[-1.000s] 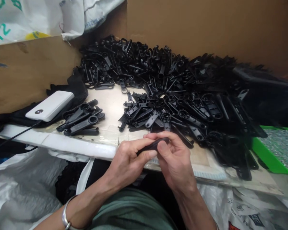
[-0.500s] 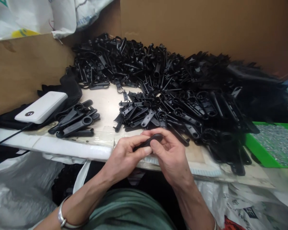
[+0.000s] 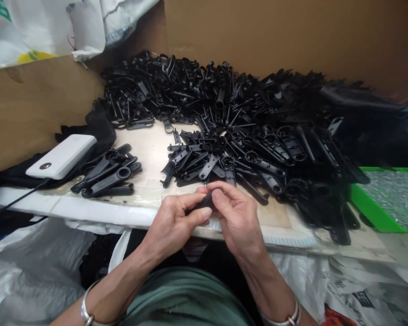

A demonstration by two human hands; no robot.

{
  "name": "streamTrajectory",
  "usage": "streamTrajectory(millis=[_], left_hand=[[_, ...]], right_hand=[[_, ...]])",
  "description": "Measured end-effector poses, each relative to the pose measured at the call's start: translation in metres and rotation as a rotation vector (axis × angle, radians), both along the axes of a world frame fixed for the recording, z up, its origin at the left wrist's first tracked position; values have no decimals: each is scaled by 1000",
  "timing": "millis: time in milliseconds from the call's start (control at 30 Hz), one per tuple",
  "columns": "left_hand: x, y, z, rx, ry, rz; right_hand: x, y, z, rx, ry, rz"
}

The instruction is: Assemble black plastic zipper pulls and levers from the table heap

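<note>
A heap of plastic parts (image 3: 190, 90) covers the far and right table (image 3: 143, 138), before a cardboard panel (image 3: 275, 36). At left, a power bank (image 3: 63, 156) lies on a cloth (image 3: 100, 122), a smaller pile (image 3: 112, 174) just right of it. A tray (image 3: 363, 203) holding small metal pieces (image 3: 392, 192) sits far right. Near centre, one plastic part (image 3: 206, 203) lies between the left hand (image 3: 175, 219) and right hand (image 3: 240, 219).

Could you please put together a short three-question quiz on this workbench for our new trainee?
1. True or false: the left hand and right hand both hold the same black part.
2. What colour is the box with the dark cable? A) red B) white C) yellow
3. What lies in the green tray?

Key: 1. True. 2. B. 3. Many small silvery pieces.
</note>
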State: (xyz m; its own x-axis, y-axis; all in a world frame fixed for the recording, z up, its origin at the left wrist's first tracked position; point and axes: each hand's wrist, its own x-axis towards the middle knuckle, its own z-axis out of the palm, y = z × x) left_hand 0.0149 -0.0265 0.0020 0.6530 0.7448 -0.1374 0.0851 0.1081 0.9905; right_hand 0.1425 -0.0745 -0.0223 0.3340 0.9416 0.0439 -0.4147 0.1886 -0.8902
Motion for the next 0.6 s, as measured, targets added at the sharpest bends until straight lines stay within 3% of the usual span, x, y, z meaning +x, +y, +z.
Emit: streamTrajectory(millis=[167,233,400,600], left_hand=[[5,-2,-2,-184,-208,74],[6,-3,0,-273,-298,78],[5,-7,4,-382,-433,119],[6,-13,3,-485,-512,123]], right_hand=[[10,-3,7,-59,-81,111],[12,-9,9,-73,-156,71],[5,-23,9,-88,-485,-198],[-5,-24,17,-48,-721,-98]])
